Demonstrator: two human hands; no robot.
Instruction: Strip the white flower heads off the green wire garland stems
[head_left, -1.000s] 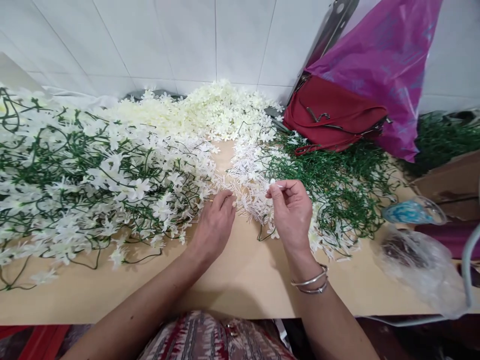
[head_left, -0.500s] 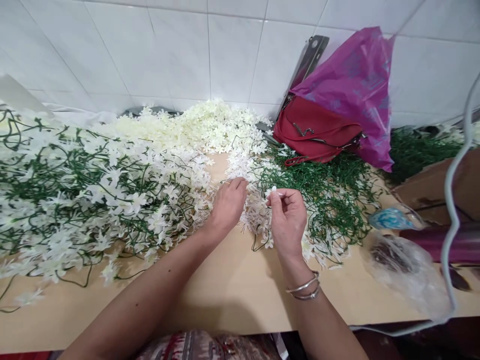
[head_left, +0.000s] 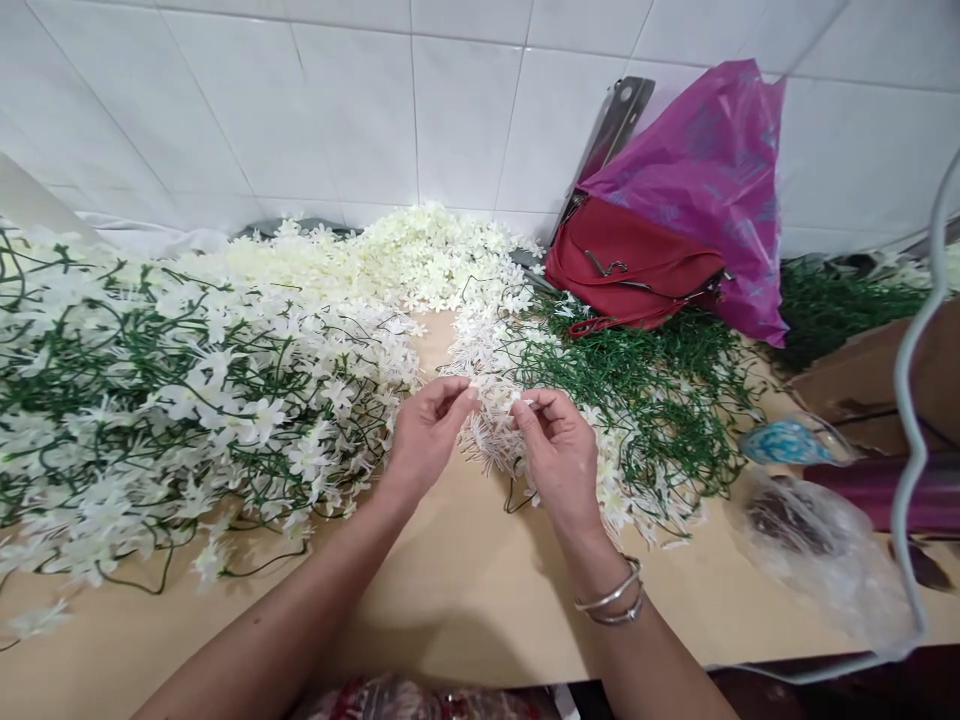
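Note:
My left hand (head_left: 427,435) is closed in a pinch, thumb against forefinger, over a heap of thin white artificial stamens (head_left: 484,455). What sits in its fingertips is too small to make out against the white behind it. Facing it a short way to the right, my right hand (head_left: 561,455) pinches a small white artificial flower (head_left: 523,402), mostly covered by the fingers. Left of my hands spreads a big pile of white flowers on green stems (head_left: 217,390). Behind lie loose cream blossoms (head_left: 427,250), and green stems (head_left: 637,380) are heaped on the right.
A red handbag (head_left: 637,260) with a purple plastic bag (head_left: 705,180) leans by the tiled wall (head_left: 360,110). On the right are a clear plastic bag (head_left: 825,560), a blue-patterned packet (head_left: 787,442), a cardboard box (head_left: 862,375) and a grey cable (head_left: 904,400) over the wooden table (head_left: 442,570).
My left hand has drawn back toward me and left, turning from a reach over the stamens into a pinch. My right hand has shifted slightly left and down, still holding the white flower.

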